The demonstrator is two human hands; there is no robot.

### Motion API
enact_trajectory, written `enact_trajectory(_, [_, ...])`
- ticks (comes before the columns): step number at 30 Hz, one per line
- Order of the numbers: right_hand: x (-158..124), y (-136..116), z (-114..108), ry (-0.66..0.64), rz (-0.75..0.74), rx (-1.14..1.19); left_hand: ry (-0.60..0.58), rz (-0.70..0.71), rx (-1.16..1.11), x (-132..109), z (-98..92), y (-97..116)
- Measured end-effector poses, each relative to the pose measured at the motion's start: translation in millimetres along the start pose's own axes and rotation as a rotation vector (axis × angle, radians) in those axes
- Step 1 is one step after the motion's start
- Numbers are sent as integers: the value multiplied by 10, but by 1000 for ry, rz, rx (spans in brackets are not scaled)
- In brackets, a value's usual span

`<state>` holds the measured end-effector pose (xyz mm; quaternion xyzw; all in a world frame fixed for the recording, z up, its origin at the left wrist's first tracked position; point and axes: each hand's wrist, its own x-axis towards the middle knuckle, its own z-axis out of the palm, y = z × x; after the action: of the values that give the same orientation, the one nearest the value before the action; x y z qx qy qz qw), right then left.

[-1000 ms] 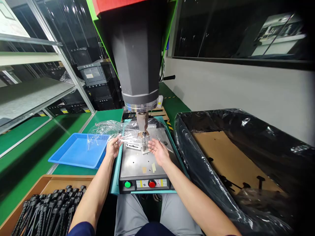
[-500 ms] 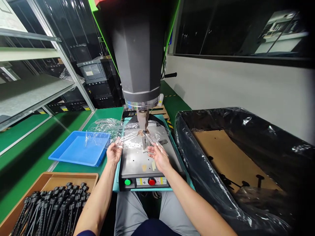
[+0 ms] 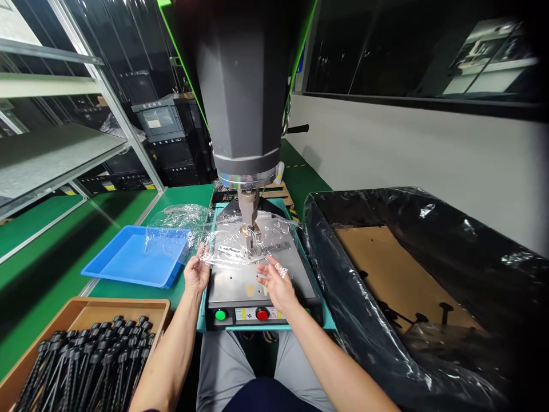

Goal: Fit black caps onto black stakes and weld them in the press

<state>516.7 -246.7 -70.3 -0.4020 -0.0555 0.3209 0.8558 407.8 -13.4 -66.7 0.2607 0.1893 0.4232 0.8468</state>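
A clear plastic bag (image 3: pixel 240 246) is stretched over the steel plate (image 3: pixel 240 283) of a press machine, under its metal horn (image 3: pixel 249 220). My left hand (image 3: pixel 196 272) pinches the bag's left edge at the plate's left side. My right hand (image 3: pixel 277 280) holds the bag's right front edge between thumb and fingers, the other fingers spread. A small metal fixture (image 3: pixel 227 250) shows through the film below the horn.
The machine's grey head (image 3: pixel 244 103) hangs above. Green (image 3: pixel 220 315) and red (image 3: pixel 261 314) buttons sit at the front. A blue tray (image 3: pixel 132 257) with more clear bags lies left, a brown tray of black rods (image 3: pixel 86 360) near left, a black-lined carton (image 3: pixel 407 274) right.
Both hands have drawn back toward me, pulling the clear bag along the plate from under the horn. The view has tilted slightly downward.
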Motion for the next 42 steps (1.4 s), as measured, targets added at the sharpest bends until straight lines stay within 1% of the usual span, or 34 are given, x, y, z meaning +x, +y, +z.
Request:
enact_trajectory(4, [28,-21,4,0,-11,-2,-6,-8,-1,-5,9,-7])
enact_trajectory(9, [138,-97,113,-11,-38,-23,20,-6,-6,62,19,39])
enact_trajectory(12, [192,-107,158,-27,-29,-31,20,0,-2,105,-15,63])
enact_trajectory(17, [210,-43,134,-29,-7,-44,54,-14,-2,111,-103,68])
enact_trajectory(22, [195,6,97,-34,7,-41,57,-19,-19,90,-133,59])
enact_trajectory(29, [172,19,101,-38,26,-45,139,-100,-49,43,-151,61])
enact_trajectory(33, [167,39,98,-31,35,-21,186,-134,-29,-11,-130,50])
enact_trajectory(36, [162,46,72,-30,59,2,262,-184,7,-98,-138,21])
enact_trajectory(39, [129,55,33,-33,88,29,340,-240,37,-253,-183,-12])
enact_trajectory(42, [28,93,-20,-31,131,57,412,-277,50,-446,-237,-23])
